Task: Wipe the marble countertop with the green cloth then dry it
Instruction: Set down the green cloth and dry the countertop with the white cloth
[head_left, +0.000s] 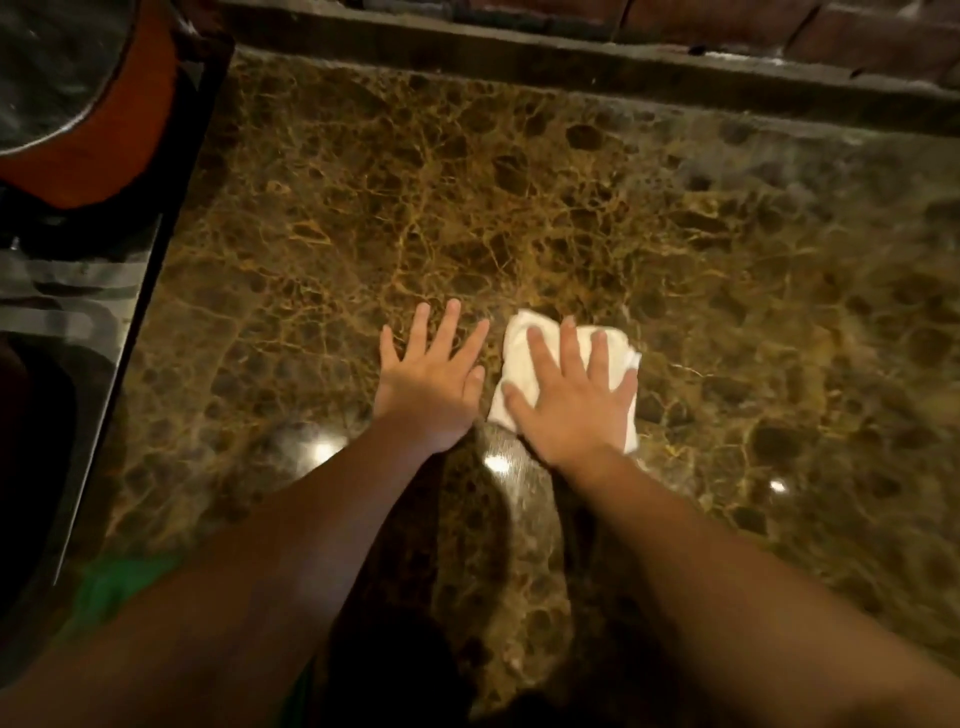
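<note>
The brown veined marble countertop fills the view. My right hand lies flat, fingers spread, pressing a folded white cloth onto the marble near the middle. My left hand rests flat and open on the bare stone just left of the cloth, holding nothing. A green cloth lies at the near left edge of the counter, partly hidden under my left forearm.
A black glass cooktop borders the counter on the left, with an orange pot under a glass lid at its far end. A raised stone ledge and brick wall close off the back.
</note>
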